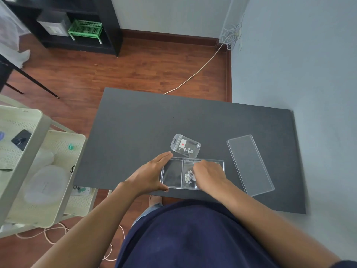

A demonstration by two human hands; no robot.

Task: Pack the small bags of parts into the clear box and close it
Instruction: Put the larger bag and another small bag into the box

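A clear box (172,174) with two compartments lies near the front edge of the dark table (135,128). My left hand (152,174) cups the box's left end, thumb at the near wall, fingers along the far corner. My right hand (209,176) lies over the right compartment, pressing a small bag of white parts (189,176) down into it. The left compartment holds nothing. A second small bag (185,146) with a red-star label lies flat just behind the box. The clear lid (250,164) rests on the table to the right.
A pale green trolley (34,171) with trays stands close to the table's left edge. A cable (195,74) runs across the wooden floor behind the table. The wall is on the right.
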